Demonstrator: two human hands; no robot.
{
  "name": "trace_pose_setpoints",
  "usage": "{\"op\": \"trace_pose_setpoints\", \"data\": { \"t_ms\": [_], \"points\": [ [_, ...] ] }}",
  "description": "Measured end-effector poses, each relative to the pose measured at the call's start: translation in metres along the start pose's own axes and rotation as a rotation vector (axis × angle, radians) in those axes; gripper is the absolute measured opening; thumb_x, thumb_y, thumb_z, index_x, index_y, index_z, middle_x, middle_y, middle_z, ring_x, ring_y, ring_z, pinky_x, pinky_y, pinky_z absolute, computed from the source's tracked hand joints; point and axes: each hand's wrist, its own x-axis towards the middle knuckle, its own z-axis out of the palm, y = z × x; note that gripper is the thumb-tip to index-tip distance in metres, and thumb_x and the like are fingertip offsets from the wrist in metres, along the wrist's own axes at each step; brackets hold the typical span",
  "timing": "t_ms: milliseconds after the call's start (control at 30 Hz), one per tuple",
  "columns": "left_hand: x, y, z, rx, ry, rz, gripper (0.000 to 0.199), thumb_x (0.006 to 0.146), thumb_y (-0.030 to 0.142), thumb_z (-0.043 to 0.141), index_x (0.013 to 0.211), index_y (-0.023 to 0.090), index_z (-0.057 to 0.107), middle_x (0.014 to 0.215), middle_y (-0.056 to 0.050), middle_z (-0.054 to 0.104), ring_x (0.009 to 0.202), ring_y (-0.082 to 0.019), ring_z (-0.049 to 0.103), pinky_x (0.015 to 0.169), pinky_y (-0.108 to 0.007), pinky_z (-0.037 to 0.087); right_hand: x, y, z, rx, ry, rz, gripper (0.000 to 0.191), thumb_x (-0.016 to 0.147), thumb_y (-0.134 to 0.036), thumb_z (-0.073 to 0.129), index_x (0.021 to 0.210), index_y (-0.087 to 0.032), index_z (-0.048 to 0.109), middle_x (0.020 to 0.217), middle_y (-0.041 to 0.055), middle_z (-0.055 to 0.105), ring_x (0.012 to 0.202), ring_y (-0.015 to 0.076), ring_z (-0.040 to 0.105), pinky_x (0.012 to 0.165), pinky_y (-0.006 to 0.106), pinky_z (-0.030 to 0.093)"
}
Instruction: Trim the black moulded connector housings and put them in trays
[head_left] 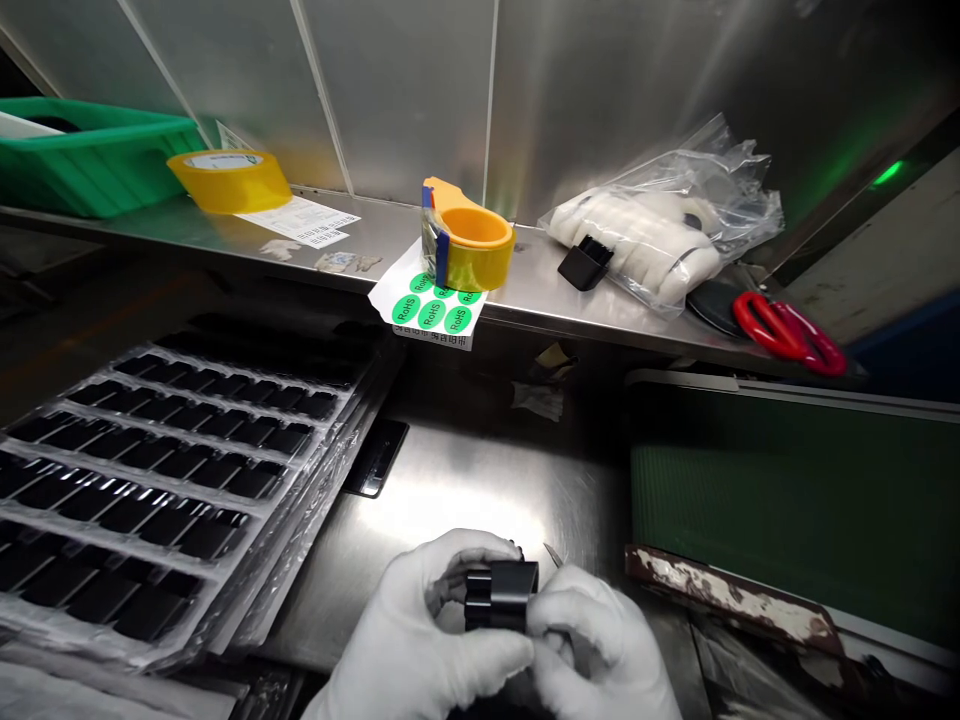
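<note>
My left hand, in a white glove, is closed around a small black plastic housing with a ribbed left end. Close against its right side is my right hand, also gloved, with the fingers curled in a pinch. A thin pointed metal tip sticks up from behind the right fingers; the rest of that tool is hidden. Both hands are low over the steel worktop. To their left stands a stack of clear trays with rows of black parts.
A dark phone-like slab lies beside the trays. The shelf holds a green bin, yellow tape, a tape dispenser, RoHS stickers, bagged white gloves, a black part and red-handled scissors. A green conveyor belt runs at right.
</note>
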Motion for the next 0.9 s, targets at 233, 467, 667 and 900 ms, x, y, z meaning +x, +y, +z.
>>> {"op": "trace_pose_setpoints", "data": {
  "t_ms": [233, 467, 667, 900],
  "points": [
    [-0.002, -0.011, -0.002, 0.119, -0.023, 0.112, 0.013, 0.072, 0.010, 0.073, 0.080, 0.020, 0.070, 0.082, -0.001, 0.067, 0.078, -0.019, 0.066, 0.069, -0.027, 0.056, 0.011, -0.031, 0.005, 0.413, 0.092, 0.542, 0.010, 0.060, -0.010, 0.063, 0.062, -0.019, 0.068, 0.059, -0.0011, 0.052, 0.053, 0.0107, 0.044, 0.049, 0.023, 0.034],
    [0.007, -0.028, -0.020, 0.688, 0.061, 0.777, 0.055, 0.066, -0.009, 0.062, 0.101, 0.032, 0.070, 0.111, 0.000, 0.068, 0.107, -0.023, 0.063, 0.094, -0.031, 0.053, 0.004, -0.007, 0.014, 1.004, 0.044, 0.662, 0.038, 0.072, -0.051, 0.071, 0.065, -0.018, 0.054, 0.039, -0.0108, 0.031, 0.036, 0.0041, 0.022, 0.042, 0.021, 0.023],
    [0.011, -0.029, -0.006, 0.198, 0.120, 0.207, 0.063, 0.062, 0.005, 0.075, 0.117, 0.029, 0.056, 0.111, -0.005, 0.066, 0.100, -0.025, 0.065, 0.084, -0.034, 0.057, 0.011, -0.013, 0.016, 0.754, 0.124, 0.711, 0.043, 0.068, -0.049, 0.074, 0.057, -0.018, 0.045, 0.044, -0.0092, 0.032, 0.040, 0.0041, 0.023, 0.042, 0.021, 0.020],
    [0.020, -0.028, -0.015, -0.222, -0.133, -0.033, 0.026, 0.072, 0.018, 0.072, 0.096, 0.017, 0.062, 0.081, -0.003, 0.066, 0.075, -0.017, 0.061, 0.071, -0.028, 0.050, 0.002, -0.017, 0.017, 0.195, 0.303, 0.399, 0.030, 0.067, -0.048, 0.074, 0.064, -0.019, 0.066, 0.065, 0.0017, 0.057, 0.062, 0.0166, 0.055, 0.055, 0.026, 0.046]
  ]
}}
